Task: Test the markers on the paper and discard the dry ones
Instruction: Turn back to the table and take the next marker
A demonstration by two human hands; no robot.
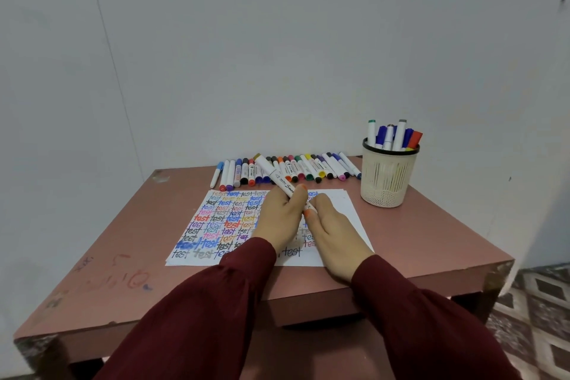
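A white sheet of paper (342,203) lies on the table, its left part filled with rows of the word "test" in many colours. My left hand (279,219) grips a white marker (274,176) with an olive far end, slanted up and to the left above the paper. My right hand (330,231) is right beside the left hand, its fingers pinching the marker's near end, which my fingers hide. A row of several capped markers (308,168) lies along the table's far edge behind the paper.
A cream mesh cup (387,179) holding several markers stands at the table's far right. The pink-brown table (129,231) has scribbles near its front left corner. A white wall rises behind the table. Patterned floor tiles (543,311) show at the right.
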